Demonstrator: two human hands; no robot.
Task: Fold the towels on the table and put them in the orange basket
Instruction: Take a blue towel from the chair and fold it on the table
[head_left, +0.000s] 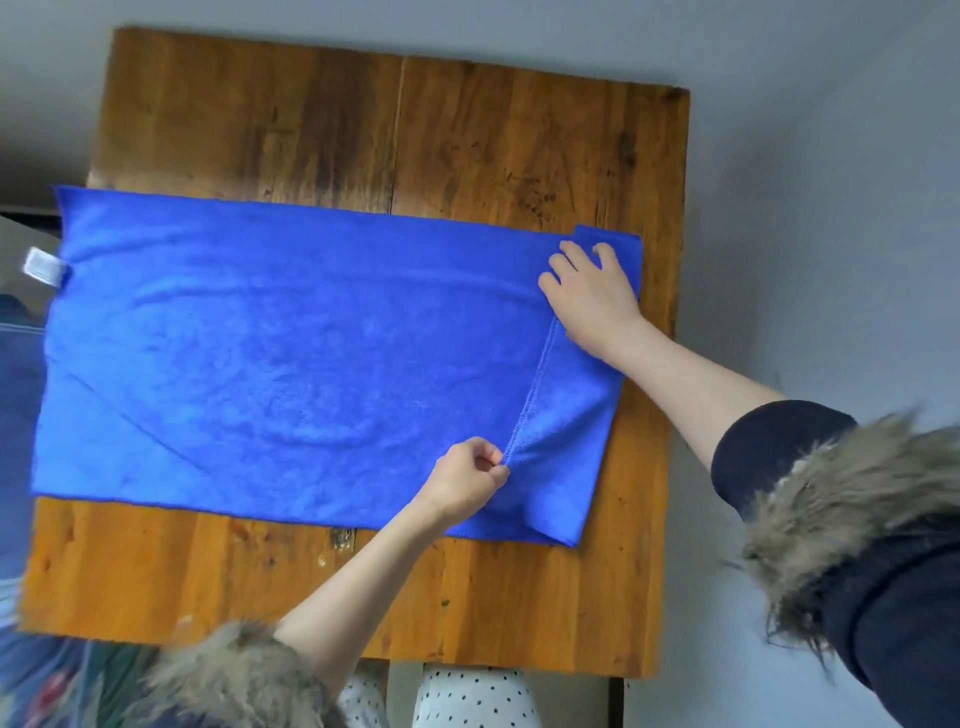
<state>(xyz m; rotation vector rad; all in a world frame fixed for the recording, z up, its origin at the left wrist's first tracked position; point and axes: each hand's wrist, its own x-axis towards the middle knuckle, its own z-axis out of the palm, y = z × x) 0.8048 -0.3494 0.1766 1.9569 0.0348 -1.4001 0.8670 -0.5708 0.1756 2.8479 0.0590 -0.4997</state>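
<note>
A large blue towel (291, 353) lies spread across the wooden table (467, 130), its left end hanging past the table's left edge with a white label (44, 266) showing. The towel's right end is folded back over itself, forming a narrow flap with a stitched hem. My left hand (470, 480) pinches the near end of that hem. My right hand (589, 293) grips the far corner of the flap, fingers curled onto the cloth. No orange basket is in view.
The table's far half and a strip along its near edge show bare wood. Grey floor (831, 208) surrounds the table on the right and at the back. Dark blurred objects (21, 415) sit at the left edge of view.
</note>
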